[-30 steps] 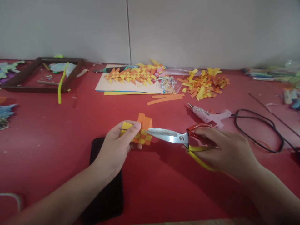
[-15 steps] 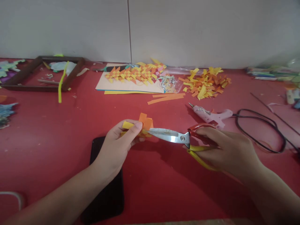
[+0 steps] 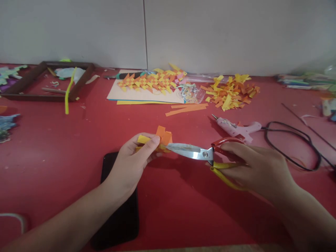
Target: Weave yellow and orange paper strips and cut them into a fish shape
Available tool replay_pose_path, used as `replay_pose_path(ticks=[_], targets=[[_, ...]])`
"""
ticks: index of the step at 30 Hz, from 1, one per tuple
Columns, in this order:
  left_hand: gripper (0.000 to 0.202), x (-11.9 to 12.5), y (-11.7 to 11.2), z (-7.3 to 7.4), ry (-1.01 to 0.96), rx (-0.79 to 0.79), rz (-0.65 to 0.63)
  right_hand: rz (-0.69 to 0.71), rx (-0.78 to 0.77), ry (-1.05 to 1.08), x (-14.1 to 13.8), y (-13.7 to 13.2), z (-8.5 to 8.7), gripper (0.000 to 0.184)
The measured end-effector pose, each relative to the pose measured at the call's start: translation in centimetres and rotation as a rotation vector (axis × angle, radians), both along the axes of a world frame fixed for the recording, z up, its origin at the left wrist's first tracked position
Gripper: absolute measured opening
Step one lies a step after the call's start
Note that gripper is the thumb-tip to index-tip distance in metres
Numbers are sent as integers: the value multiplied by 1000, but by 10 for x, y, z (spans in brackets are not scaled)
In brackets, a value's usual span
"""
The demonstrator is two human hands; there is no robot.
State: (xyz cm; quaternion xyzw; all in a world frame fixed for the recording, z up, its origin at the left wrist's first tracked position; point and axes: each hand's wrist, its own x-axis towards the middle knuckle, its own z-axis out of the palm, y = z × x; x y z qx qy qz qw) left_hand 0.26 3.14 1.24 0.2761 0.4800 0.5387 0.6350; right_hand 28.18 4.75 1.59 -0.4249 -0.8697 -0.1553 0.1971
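Between the thumb and fingers of my left hand (image 3: pixel 133 161) is a small folded piece of orange and yellow paper strips (image 3: pixel 165 137). My right hand (image 3: pixel 259 171) grips scissors (image 3: pixel 190 151) by one red and one yellow handle. The blades point left, nearly closed, and their tips meet the lower right side of the paper piece. Whether they are cutting into it cannot be made out. Part of the paper is hidden behind my left thumb. Below my left wrist lies a black phone (image 3: pixel 123 217).
Woven orange and yellow paper (image 3: pixel 152 82) rests on sheets at the back, beside a pile of paper scraps (image 3: pixel 231 92). Loose orange strips (image 3: pixel 186 109) lie in front. A pink glue gun (image 3: pixel 236 128) with a black cord is at right. A brown frame (image 3: pixel 34 98) stands back left.
Both hands, the paper piece and the scissors hold nearly the same pose. The whole view has shifted very slightly.
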Motion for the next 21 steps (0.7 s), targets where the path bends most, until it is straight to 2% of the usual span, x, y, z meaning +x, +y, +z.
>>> replay_pose_path(ticks=[12,21], targets=[[15,1,1,1,-46,-10,7,-21,-46,42,1,0,3,26],[17,-1,0,-3,106,4,-39,-105,-83,95,0,0,0,28]])
